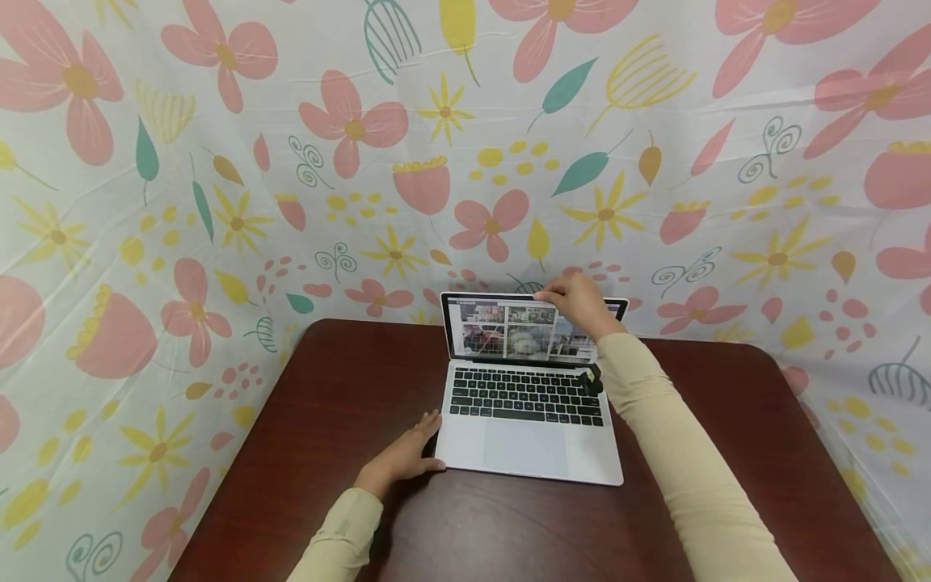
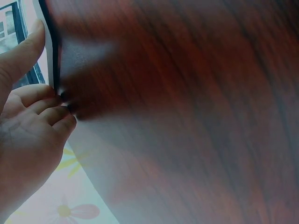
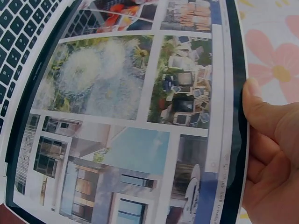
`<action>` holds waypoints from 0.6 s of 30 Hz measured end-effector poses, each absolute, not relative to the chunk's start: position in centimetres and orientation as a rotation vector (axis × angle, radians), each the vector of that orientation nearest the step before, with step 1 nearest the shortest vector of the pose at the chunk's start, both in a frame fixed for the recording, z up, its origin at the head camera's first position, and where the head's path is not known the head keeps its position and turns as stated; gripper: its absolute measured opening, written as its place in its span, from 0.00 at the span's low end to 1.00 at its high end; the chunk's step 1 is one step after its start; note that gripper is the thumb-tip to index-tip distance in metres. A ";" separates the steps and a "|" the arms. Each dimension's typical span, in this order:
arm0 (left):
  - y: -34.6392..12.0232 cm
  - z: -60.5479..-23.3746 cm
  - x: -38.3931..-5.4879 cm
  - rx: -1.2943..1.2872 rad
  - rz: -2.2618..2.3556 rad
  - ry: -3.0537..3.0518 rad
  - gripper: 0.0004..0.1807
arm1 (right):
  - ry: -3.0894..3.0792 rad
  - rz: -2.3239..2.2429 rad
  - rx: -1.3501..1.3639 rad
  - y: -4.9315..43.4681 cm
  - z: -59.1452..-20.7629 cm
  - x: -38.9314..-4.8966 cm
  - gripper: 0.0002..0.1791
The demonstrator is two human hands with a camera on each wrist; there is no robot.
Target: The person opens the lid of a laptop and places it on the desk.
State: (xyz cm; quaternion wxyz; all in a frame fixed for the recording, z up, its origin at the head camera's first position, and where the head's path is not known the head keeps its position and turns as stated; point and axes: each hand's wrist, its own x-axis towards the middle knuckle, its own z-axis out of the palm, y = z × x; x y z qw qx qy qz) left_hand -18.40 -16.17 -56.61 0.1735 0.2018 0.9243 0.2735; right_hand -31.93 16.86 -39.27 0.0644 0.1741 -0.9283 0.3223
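Observation:
A silver laptop (image 1: pixel 525 446) with black keys stands unfolded on the dark red-brown table, its lit screen (image 1: pixel 483 335) showing a grid of photos. My right hand (image 1: pixel 578 303) pinches the lid's top edge right of its middle. In the right wrist view, the thumb of the right hand (image 3: pixel 273 144) lies on the screen's dark border and the fingers are behind the lid. My left hand (image 1: pixel 398 454) touches the left side of the base near the front corner. In the left wrist view, the left hand (image 2: pixel 35 126) has its fingertips against the laptop's edge and the table.
The table (image 1: pixel 342 364) has rounded far corners and extends on both sides of the laptop. Behind it and along the sides hangs a white cloth (image 1: pixel 407 48) printed with flowers. A small black device (image 1: pixel 592 380) sits at the right wrist, over the keyboard's right end.

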 end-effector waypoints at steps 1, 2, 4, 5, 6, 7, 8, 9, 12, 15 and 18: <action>-16.2 -56.6 -18.4 0.572 0.775 2.621 0.47 | -2.795 0.982 0.521 16.8 -39.4 -32.1 0.12; -16.2 -56.6 -18.4 0.573 0.775 2.621 0.47 | -2.788 0.990 0.512 16.8 -39.5 -32.3 0.12; -16.2 -56.5 -18.4 0.572 0.777 2.621 0.47 | -2.780 0.999 0.491 16.8 -39.6 -32.6 0.12; -16.2 -56.6 -18.4 0.574 0.777 2.620 0.47 | -2.778 1.002 0.479 16.8 -39.7 -32.8 0.12; -16.2 -56.6 -18.4 0.575 0.777 2.619 0.47 | -2.776 1.007 0.466 16.8 -39.7 -33.0 0.12; -16.2 -56.6 -18.4 0.574 0.772 2.618 0.47 | -2.774 1.013 0.453 16.8 -39.8 -33.1 0.12; -16.2 -56.6 -18.4 0.576 0.773 2.618 0.47 | -2.767 1.018 0.445 16.7 -39.8 -33.2 0.12; -16.2 -56.7 -18.5 0.576 0.769 2.618 0.47 | -2.760 1.018 0.439 16.7 -39.9 -33.4 0.13; -16.3 -56.7 -18.5 0.574 0.768 2.617 0.47 | -2.737 1.008 0.427 16.5 -40.0 -33.9 0.13; -16.3 -56.8 -18.6 0.580 0.774 2.619 0.47 | -2.727 0.984 0.407 16.4 -40.2 -34.3 0.13; -16.4 -56.8 -18.5 0.590 0.771 2.623 0.47 | -2.714 0.959 0.374 16.2 -40.4 -34.6 0.13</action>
